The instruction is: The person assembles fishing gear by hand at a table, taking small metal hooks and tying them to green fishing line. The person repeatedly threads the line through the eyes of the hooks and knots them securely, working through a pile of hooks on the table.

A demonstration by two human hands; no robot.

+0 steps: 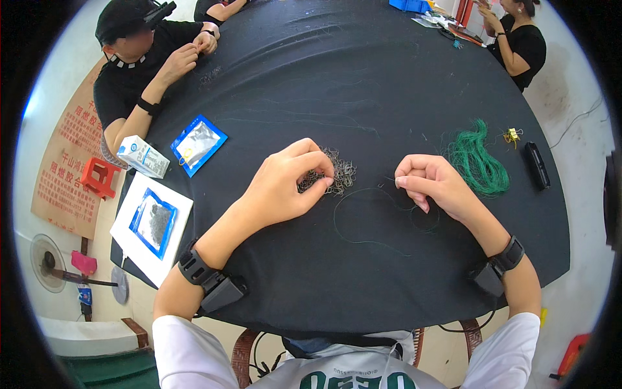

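My left hand (282, 185) reaches into a small heap of dark wire hooks (343, 172) on the black cloth, thumb and fingertips pinched together at its near side. What lies between those fingertips is too small to make out. To the right, my right hand (437, 183) is closed in a pinch, with a thin strand poking out past its fingertips. A fine green thread (335, 214) curls in loops over the cloth between and below my hands. One loose hook (381, 185) lies just left of my right fingertips. Beyond my right hand rests a green skein of thread (481, 162).
A black case (536, 166) and a yellow binder clip (512, 135) lie at the right. To the left are a blue packet (199, 144), a white carton (142, 156), and another packet (154, 222) on a white board (175, 198). Other people (123, 78) sit around the table.
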